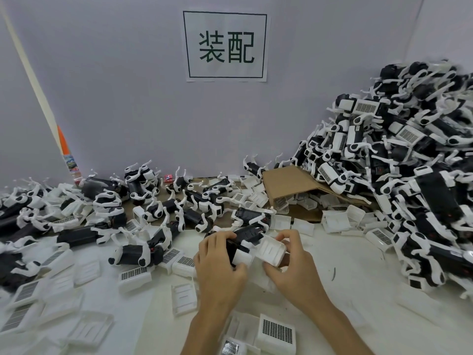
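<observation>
Left hand (220, 262) grips black toy body (242, 238) near table (332, 283) centre; right hand (291, 265) pinches white cover (271, 249) against its right end (probably touching, partly hidden). Big pile of toys (409, 175) far right.

On the tabletop (345, 265), the toy body (245, 235) in the left hand (217, 267) sits just left of the cover (271, 249) in the right hand (294, 267), a toy heap (409, 175) at right, cardboard (289, 183) behind.
</observation>
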The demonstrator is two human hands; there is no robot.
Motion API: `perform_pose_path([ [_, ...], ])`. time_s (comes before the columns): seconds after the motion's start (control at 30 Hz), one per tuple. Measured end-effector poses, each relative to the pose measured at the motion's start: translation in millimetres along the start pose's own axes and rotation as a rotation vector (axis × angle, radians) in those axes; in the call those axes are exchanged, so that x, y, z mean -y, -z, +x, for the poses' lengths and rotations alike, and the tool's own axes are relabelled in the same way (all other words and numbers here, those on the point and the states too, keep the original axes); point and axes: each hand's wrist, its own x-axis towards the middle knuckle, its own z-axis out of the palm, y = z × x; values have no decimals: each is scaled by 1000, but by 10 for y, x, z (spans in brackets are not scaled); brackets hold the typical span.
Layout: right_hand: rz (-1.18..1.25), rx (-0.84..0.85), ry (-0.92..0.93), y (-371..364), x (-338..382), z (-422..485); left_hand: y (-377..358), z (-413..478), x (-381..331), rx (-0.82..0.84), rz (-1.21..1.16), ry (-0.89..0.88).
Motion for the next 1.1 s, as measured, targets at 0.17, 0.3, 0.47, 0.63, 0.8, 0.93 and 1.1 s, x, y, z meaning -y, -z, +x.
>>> perform_pose_path([
  [0.17, -3, -110, -5, 19, -4, 19, -24, -8, -14, 67, 223, 12],
  [0.3, 0, -141, -41, 16, 13, 16, -58, -9, 62, 62, 299, 6],
  [0.47, 43, -201, -138, 38, 98, 24, -73, 1, 122, 45, 365, -27],
  [0.63, 171, -270, -339, 89, 117, 68, -92, -1, 98, -42, 217, -29],
  [0.8, 383, -275, -534, 115, 70, 113, -56, 4, 19, -174, -66, -15],
  [0.93, 587, -190, -656, 160, 52, 127, -18, -8, -63, -223, -205, 42],
  [1.1, 585, -143, -667, 172, 59, 107, 34, -26, -104, -200, -379, 95],
])
